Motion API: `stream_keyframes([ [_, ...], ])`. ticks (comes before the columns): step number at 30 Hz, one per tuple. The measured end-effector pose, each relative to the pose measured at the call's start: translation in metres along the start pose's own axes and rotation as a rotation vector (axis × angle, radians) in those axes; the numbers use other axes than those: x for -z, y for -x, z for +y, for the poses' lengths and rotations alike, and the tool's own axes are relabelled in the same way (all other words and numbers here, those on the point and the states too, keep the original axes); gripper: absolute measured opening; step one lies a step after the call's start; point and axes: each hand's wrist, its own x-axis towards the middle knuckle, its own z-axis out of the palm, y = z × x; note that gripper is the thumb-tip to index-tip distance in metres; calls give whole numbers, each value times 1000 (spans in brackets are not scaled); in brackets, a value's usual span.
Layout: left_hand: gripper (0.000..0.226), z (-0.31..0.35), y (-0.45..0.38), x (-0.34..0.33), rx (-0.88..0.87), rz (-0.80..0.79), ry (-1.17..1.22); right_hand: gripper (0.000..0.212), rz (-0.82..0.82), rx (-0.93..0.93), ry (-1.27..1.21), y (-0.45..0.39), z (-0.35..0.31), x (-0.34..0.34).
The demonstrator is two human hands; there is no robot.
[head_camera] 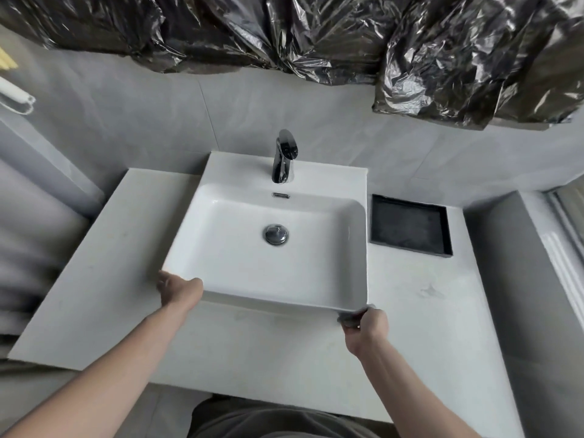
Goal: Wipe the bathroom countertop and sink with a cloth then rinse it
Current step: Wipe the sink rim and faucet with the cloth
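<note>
Fingers (354, 317) of our right hand (366, 325) curl closed around a small grey cloth (346, 318), pressing it against the sink (271, 254) corner at five o'clock. Our left hand (177, 289) rests at the sink's seven o'clock corner; we cannot tell how far its fingers spread. Around the basin lies the white countertop (104, 279), with a faucet (284, 156) at twelve o'clock and a black tray (410, 227) at three o'clock.

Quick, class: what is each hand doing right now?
Left hand: no cloth visible, resting at the sink front-left corner; grip cannot be told.
Right hand: closed on a grey cloth at the front-right corner.
</note>
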Motion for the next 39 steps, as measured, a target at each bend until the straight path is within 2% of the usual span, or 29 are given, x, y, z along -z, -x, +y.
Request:
stream_keyframes([
  [4, 89, 1, 24, -23, 94, -6, 126, 27, -28, 102, 361, -14, -22, -2],
  [6, 97, -3, 18, -37, 143, -86, 181, 32, -84, 204, 514, -21, -31, -5],
  [9, 105, -21, -9, -67, 226, -198, 265, 26, -173, 363, 711, -36, -36, -8],
  [12, 101, -22, -9, -80, 247, -166, 336, 54, -186, 456, 831, -54, -32, -6],
  [14, 102, -10, 4, -74, 290, -160, 400, 53, -212, 486, 885, -53, -27, 3],
  [19, 95, 29, 56, -55, 315, -166, 517, 43, -259, 584, 957, -34, -11, 37],
  [21, 89, 29, 57, -56, 303, -161, 531, 34, -280, 565, 959, -34, -15, 37],
  [23, 86, 28, 58, -56, 304, -174, 533, 30, -276, 548, 964, -41, -24, 25],
  [26, 91, 32, 66, -54, 307, -138, 491, 45, -214, 580, 986, -67, -43, -3],
  [32, 89, 39, 69, -51, 314, -159, 406, 19, -215, 660, 938, -75, -83, -55],
  [36, 87, 41, 72, -49, 315, -135, 436, 37, -228, 716, 941, -53, -71, -40],
  [39, 89, 36, 67, -51, 324, -143, 437, 58, -278, 691, 973, -49, -51, -10],
])
